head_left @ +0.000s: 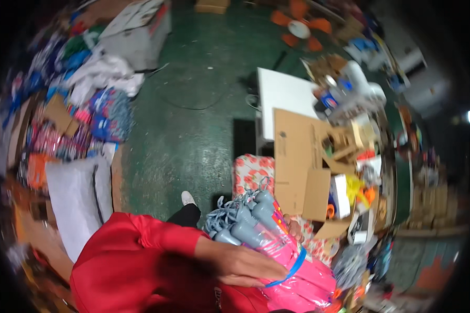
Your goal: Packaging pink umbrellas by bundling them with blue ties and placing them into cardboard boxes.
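Against my front I carry a bundle of pink folded umbrellas in clear plastic, with a blue band round it. Its grey handles point away from me, and a tangle of grey wrist cords hangs off them. My left hand, coming from a red sleeve, presses along the near left side of the bundle, fingers together and tips at the band. On the far right side, a small part of my right hand shows, fingers curled on the bundle; the rest is hidden behind it.
A flowered cushioned seat stands just ahead, beside an open cardboard box and a white table. Goods lie heaped along the left, near a grey-white sack. Farther off are an orange fan and a cable on the green floor.
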